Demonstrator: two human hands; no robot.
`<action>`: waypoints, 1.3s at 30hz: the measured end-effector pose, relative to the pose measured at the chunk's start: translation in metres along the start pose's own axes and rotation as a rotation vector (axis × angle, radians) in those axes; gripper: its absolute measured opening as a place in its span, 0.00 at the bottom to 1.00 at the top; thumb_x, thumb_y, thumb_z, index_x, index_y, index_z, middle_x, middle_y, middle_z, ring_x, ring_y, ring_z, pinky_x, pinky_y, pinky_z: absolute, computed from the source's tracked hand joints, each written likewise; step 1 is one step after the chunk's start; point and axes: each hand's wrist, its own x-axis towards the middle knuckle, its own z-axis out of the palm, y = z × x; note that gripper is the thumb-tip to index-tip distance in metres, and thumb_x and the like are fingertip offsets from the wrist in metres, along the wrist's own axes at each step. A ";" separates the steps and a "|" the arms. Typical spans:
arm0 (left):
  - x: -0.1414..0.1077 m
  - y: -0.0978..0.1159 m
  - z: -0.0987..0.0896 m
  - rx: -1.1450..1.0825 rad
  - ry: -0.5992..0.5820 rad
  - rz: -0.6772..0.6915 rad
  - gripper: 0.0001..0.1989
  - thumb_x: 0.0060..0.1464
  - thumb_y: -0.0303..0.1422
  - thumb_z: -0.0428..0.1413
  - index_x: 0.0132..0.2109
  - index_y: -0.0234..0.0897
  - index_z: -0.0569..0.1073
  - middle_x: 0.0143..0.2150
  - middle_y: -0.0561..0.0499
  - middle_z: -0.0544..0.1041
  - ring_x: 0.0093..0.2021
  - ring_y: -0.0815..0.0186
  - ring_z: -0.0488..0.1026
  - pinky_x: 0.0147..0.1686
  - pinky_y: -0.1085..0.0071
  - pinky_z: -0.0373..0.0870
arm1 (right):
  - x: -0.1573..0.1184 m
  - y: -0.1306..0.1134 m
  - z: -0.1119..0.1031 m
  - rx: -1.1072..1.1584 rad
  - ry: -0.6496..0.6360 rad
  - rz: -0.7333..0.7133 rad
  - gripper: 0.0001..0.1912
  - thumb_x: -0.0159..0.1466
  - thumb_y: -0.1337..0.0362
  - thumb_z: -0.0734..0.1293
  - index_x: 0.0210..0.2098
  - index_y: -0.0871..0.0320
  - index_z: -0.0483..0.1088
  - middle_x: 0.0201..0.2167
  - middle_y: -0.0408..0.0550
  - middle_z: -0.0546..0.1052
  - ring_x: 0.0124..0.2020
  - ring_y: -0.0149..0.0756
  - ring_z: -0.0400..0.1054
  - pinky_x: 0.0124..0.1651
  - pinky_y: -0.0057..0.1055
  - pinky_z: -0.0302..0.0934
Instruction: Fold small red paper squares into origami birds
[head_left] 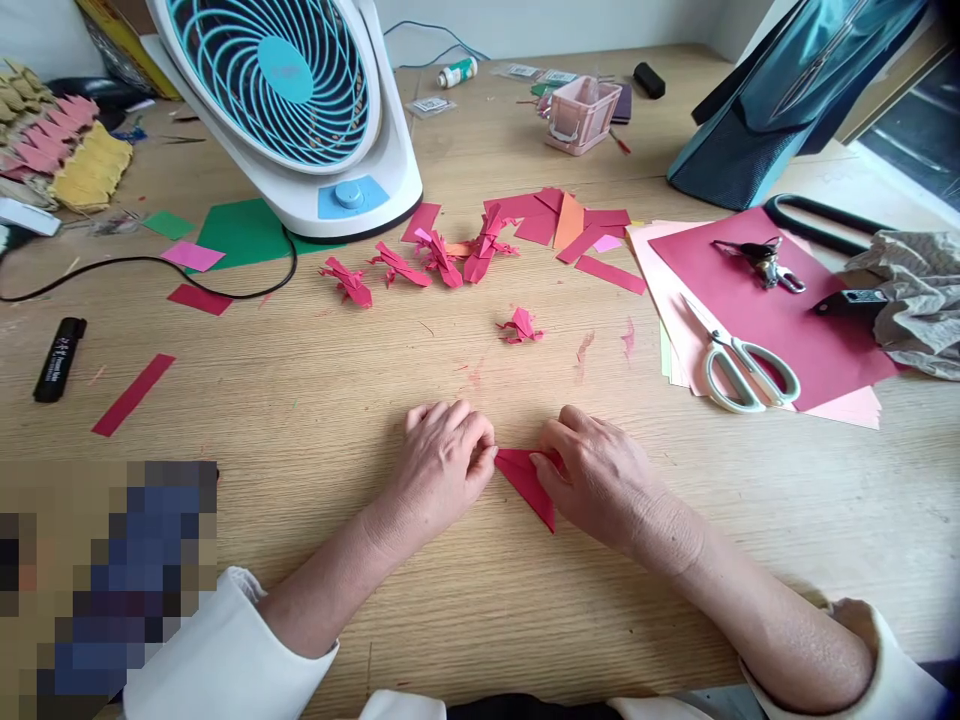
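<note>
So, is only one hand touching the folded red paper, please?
No, the left hand and the right hand both hold the red paper.

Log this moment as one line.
left hand: pinching red paper at corner | right hand: holding same paper | beyond: folded red figures | right: scissors on stacked sheets

Your left hand, right hand close together, palms down, fingers curled, thumbs inward; forearms angled inward, wrists bare.
</note>
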 end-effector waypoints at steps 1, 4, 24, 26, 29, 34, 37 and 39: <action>-0.001 0.000 0.000 -0.001 -0.002 -0.003 0.05 0.59 0.28 0.52 0.34 0.39 0.67 0.35 0.51 0.72 0.39 0.61 0.68 0.43 0.61 0.57 | 0.000 0.000 -0.001 -0.002 -0.007 0.004 0.09 0.66 0.65 0.61 0.29 0.58 0.66 0.32 0.49 0.71 0.31 0.36 0.67 0.35 0.32 0.53; -0.002 -0.002 0.001 0.005 -0.004 -0.013 0.05 0.60 0.28 0.51 0.34 0.39 0.66 0.36 0.51 0.71 0.40 0.61 0.68 0.43 0.61 0.57 | 0.000 -0.001 -0.002 -0.005 -0.014 0.005 0.09 0.66 0.64 0.62 0.29 0.58 0.66 0.33 0.50 0.72 0.32 0.36 0.68 0.35 0.32 0.53; 0.003 0.004 -0.004 -0.089 -0.024 -0.101 0.04 0.55 0.32 0.61 0.35 0.39 0.72 0.40 0.52 0.73 0.43 0.61 0.71 0.43 0.65 0.61 | 0.003 0.009 0.006 0.234 0.152 -0.029 0.09 0.65 0.65 0.63 0.27 0.57 0.66 0.33 0.46 0.69 0.27 0.29 0.63 0.30 0.28 0.53; 0.006 0.004 -0.005 -0.206 -0.033 -0.132 0.04 0.54 0.30 0.60 0.33 0.38 0.71 0.37 0.53 0.74 0.39 0.64 0.71 0.39 0.68 0.62 | 0.004 0.013 0.005 0.360 0.252 -0.094 0.07 0.64 0.67 0.64 0.28 0.58 0.66 0.35 0.47 0.68 0.30 0.29 0.64 0.33 0.27 0.56; 0.009 0.003 -0.003 -0.425 -0.028 -0.164 0.03 0.55 0.29 0.58 0.33 0.38 0.71 0.31 0.56 0.75 0.32 0.68 0.71 0.34 0.72 0.63 | 0.007 0.018 0.005 0.524 0.350 -0.171 0.06 0.64 0.69 0.64 0.29 0.58 0.65 0.35 0.46 0.67 0.30 0.28 0.63 0.36 0.27 0.59; 0.012 0.002 -0.002 -0.571 0.021 -0.194 0.08 0.53 0.29 0.59 0.42 0.37 0.76 0.34 0.53 0.76 0.31 0.68 0.70 0.34 0.73 0.65 | 0.011 0.021 0.006 0.673 0.401 -0.249 0.07 0.64 0.69 0.65 0.30 0.58 0.64 0.31 0.43 0.66 0.28 0.28 0.64 0.34 0.28 0.60; 0.011 0.001 -0.005 -0.564 0.005 -0.169 0.06 0.54 0.31 0.58 0.39 0.36 0.78 0.36 0.50 0.77 0.35 0.67 0.71 0.36 0.71 0.66 | 0.011 0.022 0.005 0.692 0.426 -0.326 0.07 0.65 0.68 0.65 0.31 0.58 0.65 0.32 0.44 0.67 0.31 0.30 0.64 0.36 0.29 0.62; 0.010 -0.001 -0.006 -0.623 -0.017 -0.174 0.07 0.55 0.33 0.57 0.37 0.36 0.78 0.36 0.50 0.78 0.35 0.66 0.72 0.37 0.72 0.66 | 0.010 0.021 0.003 0.693 0.443 -0.385 0.06 0.66 0.68 0.65 0.32 0.57 0.65 0.33 0.45 0.67 0.33 0.31 0.65 0.38 0.30 0.62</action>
